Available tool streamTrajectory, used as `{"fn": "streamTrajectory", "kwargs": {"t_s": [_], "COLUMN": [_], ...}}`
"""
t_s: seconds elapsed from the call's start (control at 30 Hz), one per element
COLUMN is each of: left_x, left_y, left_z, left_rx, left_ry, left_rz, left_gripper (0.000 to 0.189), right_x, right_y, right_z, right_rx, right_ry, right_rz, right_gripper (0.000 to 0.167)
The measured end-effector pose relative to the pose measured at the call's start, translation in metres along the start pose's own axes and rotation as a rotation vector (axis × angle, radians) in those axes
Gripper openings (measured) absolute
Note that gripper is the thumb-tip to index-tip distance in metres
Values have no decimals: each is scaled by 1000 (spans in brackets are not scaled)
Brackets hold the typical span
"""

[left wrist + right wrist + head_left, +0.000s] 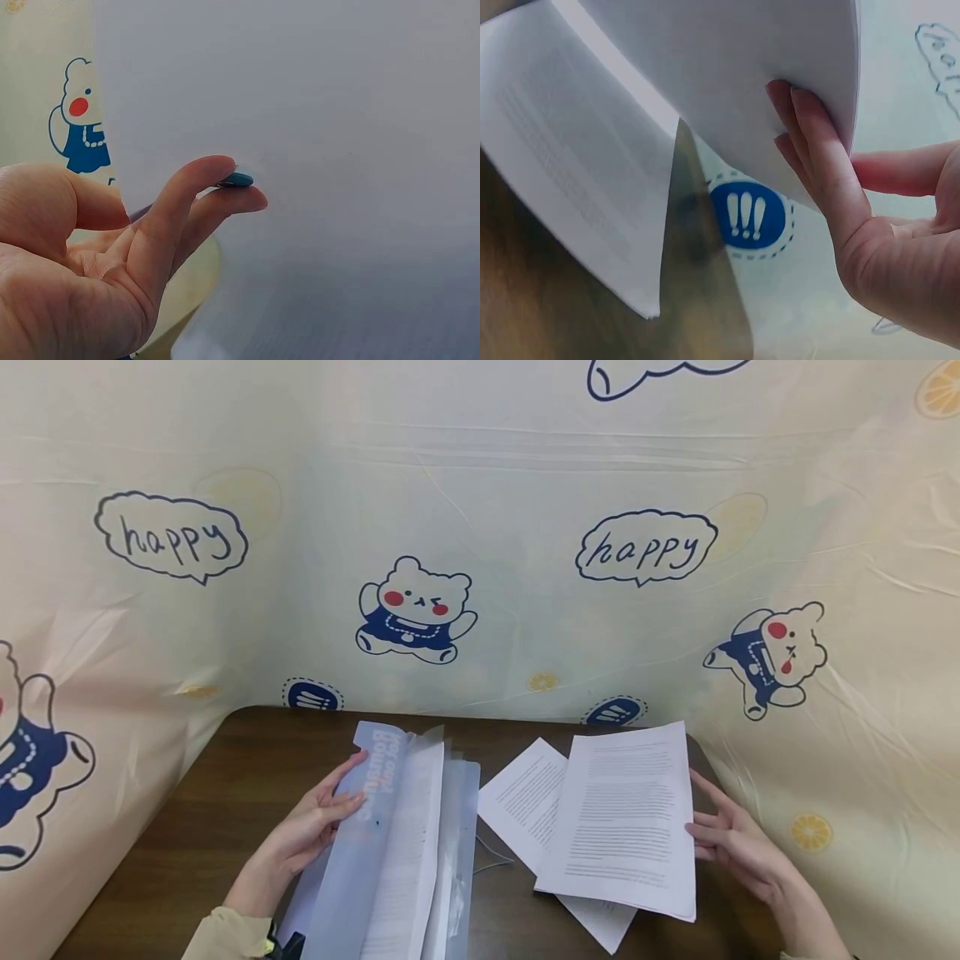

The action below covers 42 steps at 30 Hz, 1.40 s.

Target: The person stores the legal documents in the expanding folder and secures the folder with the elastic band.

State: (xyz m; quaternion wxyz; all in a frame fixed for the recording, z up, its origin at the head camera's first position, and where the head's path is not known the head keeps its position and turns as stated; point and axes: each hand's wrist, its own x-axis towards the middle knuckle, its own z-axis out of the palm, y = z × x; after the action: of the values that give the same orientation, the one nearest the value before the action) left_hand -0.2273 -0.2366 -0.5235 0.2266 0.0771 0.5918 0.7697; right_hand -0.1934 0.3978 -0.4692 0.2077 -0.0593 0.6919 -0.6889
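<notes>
A translucent blue folder (348,868) stands partly spread on the left, with printed pages (405,860) inside it. My left hand (296,835) grips its cover near the upper left edge. In the left wrist view, a small blue disc (240,179) shows between two fingers of that hand, against the pale cover. On the right, my right hand (738,847) pinches the right edge of a few printed sheets (630,818), thumb on one side and fingers on the other. These sheets are raised and tilted over another printed sheet (525,793).
A dark brown wooden table (217,810) lies underneath. From the folder's right side a thin grey cord (495,862) loops onto the tabletop. A pale curtain (517,485) with bear prints hangs close behind the table and along both sides.
</notes>
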Motion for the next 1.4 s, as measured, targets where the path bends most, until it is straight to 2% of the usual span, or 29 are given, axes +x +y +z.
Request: {"fn": "streamTrajectory", "kwargs": {"t_s": [0.37,0.9,1.1,1.4], "left_x": [-1,-1,-1,-1], "left_y": [1,2,1,-1], "left_z": [0,2,2,0], "left_rx": [-26,-10,-3,-12], "left_ry": [-19,-4,2,-7], "left_rz": [11,-9,-1,4], "left_gripper": [65,69,69,68], "right_x": [-2,10,18,32], "right_y": [-12,-22,-23,-20], "right_z": [23,71,85,108], "right_rx": [73,136,192,210], "right_ry": [-159,-323,-396,-415], "right_rz": [-88,-77,-64,-38], "right_gripper": [92,89,86,87]}}
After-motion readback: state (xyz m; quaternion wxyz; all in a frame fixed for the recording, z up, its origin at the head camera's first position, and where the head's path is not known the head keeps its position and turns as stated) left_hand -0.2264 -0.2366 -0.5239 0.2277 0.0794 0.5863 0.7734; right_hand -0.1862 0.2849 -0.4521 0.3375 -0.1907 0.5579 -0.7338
